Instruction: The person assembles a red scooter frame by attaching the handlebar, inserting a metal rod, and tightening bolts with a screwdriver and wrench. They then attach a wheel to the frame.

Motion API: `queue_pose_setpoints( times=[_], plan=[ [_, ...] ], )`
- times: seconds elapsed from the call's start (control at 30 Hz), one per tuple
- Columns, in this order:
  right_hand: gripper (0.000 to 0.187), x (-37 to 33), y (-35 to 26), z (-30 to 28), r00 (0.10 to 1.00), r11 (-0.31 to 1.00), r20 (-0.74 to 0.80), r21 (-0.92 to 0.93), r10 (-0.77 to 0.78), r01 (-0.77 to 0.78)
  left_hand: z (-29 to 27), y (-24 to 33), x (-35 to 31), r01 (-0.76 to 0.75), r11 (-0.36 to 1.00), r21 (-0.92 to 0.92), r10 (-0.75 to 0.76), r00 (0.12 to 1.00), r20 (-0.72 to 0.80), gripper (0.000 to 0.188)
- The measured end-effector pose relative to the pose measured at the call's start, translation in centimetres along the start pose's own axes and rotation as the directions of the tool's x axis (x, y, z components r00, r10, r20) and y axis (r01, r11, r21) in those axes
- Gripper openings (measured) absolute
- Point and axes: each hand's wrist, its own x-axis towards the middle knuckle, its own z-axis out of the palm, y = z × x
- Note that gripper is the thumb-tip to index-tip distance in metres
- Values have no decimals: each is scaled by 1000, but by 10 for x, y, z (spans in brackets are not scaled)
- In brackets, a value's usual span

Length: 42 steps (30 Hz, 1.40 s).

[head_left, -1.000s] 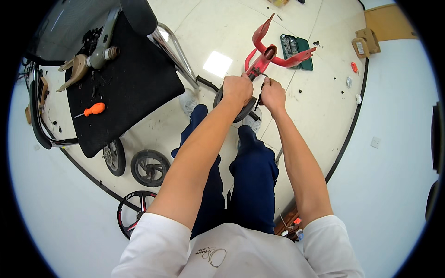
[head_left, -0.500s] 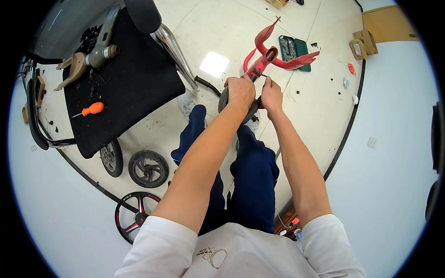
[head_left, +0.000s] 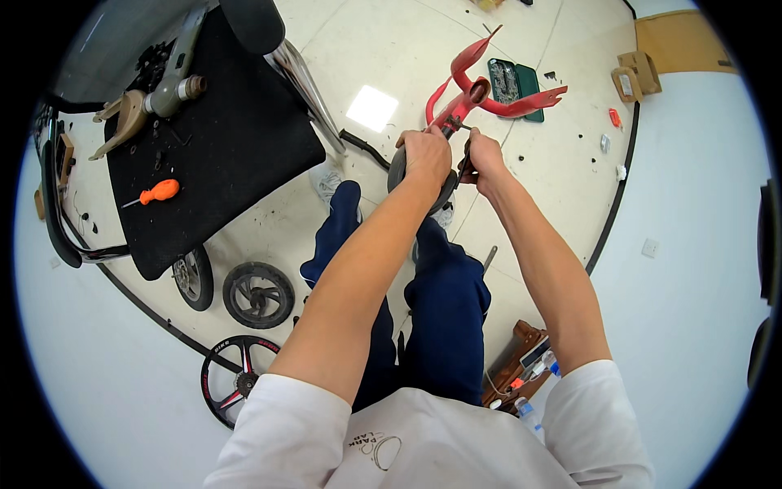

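A red bike frame [head_left: 465, 106] with branching arms rises at the upper middle, above a dark wheel [head_left: 397, 171] near my shoes. My left hand [head_left: 427, 152] is wrapped round the frame's lower part, just above the wheel. Close by on the right, my right hand [head_left: 487, 156] is closed on a thin dark tool [head_left: 465, 160], whose exact kind is too small to tell. Above my right fingers, a small dark bolt [head_left: 456, 123] sticks out of the frame. My left fingers hide part of the frame.
A black chair seat [head_left: 236, 138] at left bears an orange-handled screwdriver [head_left: 160, 191] and a grey-and-beige fork part [head_left: 167, 98]. Loose wheels [head_left: 258, 295] lie below it. An open green case [head_left: 528, 82] of small parts and cardboard boxes [head_left: 640, 73] stand farther right.
My right hand has drawn slightly down and right from the bolt, its wrist turned, and the dark tool now shows. My left hand keeps its grip.
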Motion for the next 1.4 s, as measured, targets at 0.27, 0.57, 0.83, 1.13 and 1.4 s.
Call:
queue_pose_setpoints(
  times=[0.27, 0.57, 0.83, 1.13, 1.4],
  plan=[
    [30, 2, -8, -1, 998, 998, 36, 25, 56, -57, 5, 5, -1, 0, 1000, 23, -1, 998, 68, 30],
    [31, -1, 3, -3, 969, 889, 246, 448, -25, -91, 9, -3, 6, -46, 987, -157, 26, 991, -131, 36],
    [29, -4, 12, 7, 967, 645, 253, 746, -44, -166, -2, -3, 12, 31, 839, -543, -73, 996, -56, 23],
    [28, 1, 29, -1, 956, 668, 267, 735, -126, -117, -1, -23, 30, -38, 514, -857, -103, 989, -105, 23],
    [26, 18, 48, -18, 920, 716, 367, 678, -135, -166, -9, -22, 35, 2, 485, -874, -141, 987, -76, 22]
  ],
)
